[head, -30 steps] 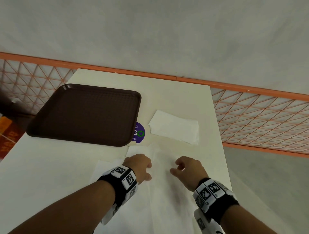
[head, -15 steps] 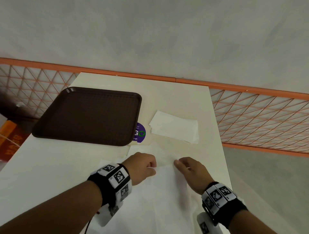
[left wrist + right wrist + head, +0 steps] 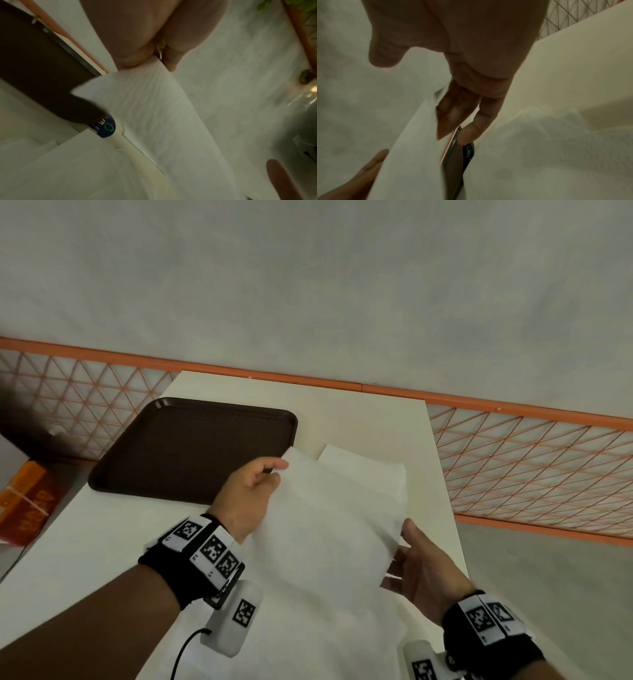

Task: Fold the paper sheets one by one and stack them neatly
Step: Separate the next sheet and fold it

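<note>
Centre-right of the head frame: one paper sheet (image 3: 329,518) is up off the worktop (image 3: 102,559), lifted at its far end, near end trailing down toward the bottom edge. Left hand (image 3: 248,494) pinches the upper-left corner between thumb and fingertips — left wrist view confirms the edge clamped in that grip. Right hand (image 3: 416,563) holds the right edge; fingers look loosely extended behind the sheet with the thumb in front, a light pinch as far as I can tell.

Long axis runs lower-centre to upper-centre of the frame, leaning slightly right; far short edge points at the folded stack (image 3: 363,467), which sits partly hidden behind the sheet, right of the brown tray (image 3: 191,453).

Likely step: bringing the sheet over for its first fold. To do it well:
- keep both corners level so the far edge lands square on the near edge
- match corners first, then crease from the middle outward
- thin stuff — a tight pull will probably skew or tear it, so keep tension light

More loose sheets (image 3: 51,169) lie flat underneath.
</note>
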Action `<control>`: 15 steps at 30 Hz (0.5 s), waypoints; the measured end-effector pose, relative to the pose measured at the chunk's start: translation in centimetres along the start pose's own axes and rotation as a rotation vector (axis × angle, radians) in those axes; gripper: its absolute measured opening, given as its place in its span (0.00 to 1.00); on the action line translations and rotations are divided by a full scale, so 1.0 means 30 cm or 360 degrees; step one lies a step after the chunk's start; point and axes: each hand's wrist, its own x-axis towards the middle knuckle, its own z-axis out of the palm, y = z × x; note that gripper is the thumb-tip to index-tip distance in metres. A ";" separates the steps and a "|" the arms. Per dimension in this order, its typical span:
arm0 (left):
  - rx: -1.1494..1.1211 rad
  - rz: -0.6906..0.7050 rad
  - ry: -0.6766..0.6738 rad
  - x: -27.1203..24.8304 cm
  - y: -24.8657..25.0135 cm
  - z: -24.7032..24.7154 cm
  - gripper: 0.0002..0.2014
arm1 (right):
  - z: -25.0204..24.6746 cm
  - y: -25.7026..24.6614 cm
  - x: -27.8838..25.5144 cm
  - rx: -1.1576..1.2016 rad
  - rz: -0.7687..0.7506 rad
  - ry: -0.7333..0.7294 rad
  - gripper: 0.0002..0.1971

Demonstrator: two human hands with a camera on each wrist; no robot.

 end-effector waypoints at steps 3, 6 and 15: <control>0.0040 -0.0027 0.0021 -0.009 -0.014 -0.013 0.15 | 0.049 -0.009 0.025 -0.0077 -0.0167 0.0089 0.23; 0.0088 -0.0103 -0.0065 -0.022 -0.025 -0.035 0.14 | 0.084 -0.034 0.045 -0.0241 -0.0403 0.0303 0.26; -0.0020 -0.0129 -0.0153 -0.021 -0.053 -0.077 0.15 | 0.094 -0.092 0.046 -0.0593 -0.0750 0.0379 0.24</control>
